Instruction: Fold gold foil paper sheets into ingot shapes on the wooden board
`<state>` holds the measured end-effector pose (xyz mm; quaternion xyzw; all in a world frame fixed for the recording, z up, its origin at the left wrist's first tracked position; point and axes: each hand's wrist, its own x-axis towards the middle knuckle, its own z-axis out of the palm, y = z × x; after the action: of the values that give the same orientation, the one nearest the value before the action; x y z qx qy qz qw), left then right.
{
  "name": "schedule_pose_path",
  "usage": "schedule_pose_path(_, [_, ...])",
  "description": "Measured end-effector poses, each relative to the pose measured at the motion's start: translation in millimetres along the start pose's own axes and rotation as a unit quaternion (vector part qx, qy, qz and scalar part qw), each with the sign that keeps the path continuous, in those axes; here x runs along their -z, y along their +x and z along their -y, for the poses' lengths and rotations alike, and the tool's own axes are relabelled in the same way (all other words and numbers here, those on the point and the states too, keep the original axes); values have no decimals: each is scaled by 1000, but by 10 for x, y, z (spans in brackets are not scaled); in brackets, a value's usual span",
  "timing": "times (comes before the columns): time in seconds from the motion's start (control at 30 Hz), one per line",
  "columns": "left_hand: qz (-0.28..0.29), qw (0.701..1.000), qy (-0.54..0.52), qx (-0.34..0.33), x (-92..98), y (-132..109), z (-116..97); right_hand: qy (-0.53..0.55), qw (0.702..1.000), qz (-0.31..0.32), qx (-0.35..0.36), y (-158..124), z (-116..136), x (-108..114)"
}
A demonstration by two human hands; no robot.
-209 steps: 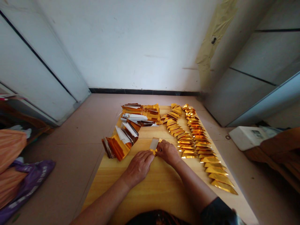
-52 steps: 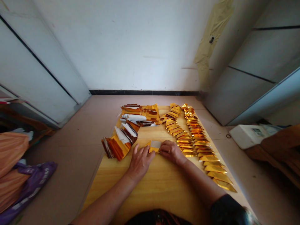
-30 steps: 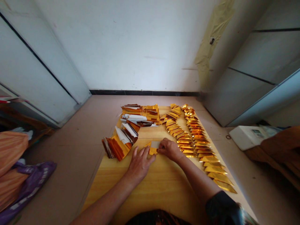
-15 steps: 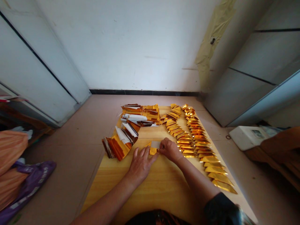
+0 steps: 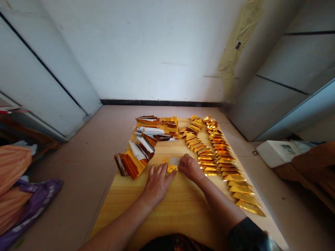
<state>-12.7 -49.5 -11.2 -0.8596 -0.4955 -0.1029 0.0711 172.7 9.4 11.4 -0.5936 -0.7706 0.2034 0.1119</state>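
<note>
A small gold foil paper (image 5: 172,168), partly folded and with a pale inner side showing, lies on the wooden table between my hands. My left hand (image 5: 157,182) holds its left and near edge, with thumb and fingertips pressed on the foil. At its right edge, my right hand (image 5: 190,167) has its fingers curled in a pinch on the paper; the fingertips are partly hidden. To the left lie loose stacks of gold and white paper sheets (image 5: 136,160). Folded gold foil pieces (image 5: 226,160) overlap in two long rows to the right.
Bundled gold sheets (image 5: 167,126) are at the table's (image 5: 125,209) far edge. A white wall stands beyond, with grey cabinets on both sides. Orange and purple bags (image 5: 31,198) are at left; a white box (image 5: 277,152) is at right.
The near gold flap of the paper has shifted and looks more creased. My right fingers have moved slightly right; my left hand stays nearly still.
</note>
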Motion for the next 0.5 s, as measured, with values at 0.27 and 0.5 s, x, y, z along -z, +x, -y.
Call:
schedule_pose_path(0.27, [9, 1000, -17, 13, 28, 18, -23, 30, 1000, -5, 1, 52, -86, -24])
schedule_pose_path(0.5, [24, 999, -23, 17, 51, 38, -29, 40, 999, -6, -2, 28, -46, 1])
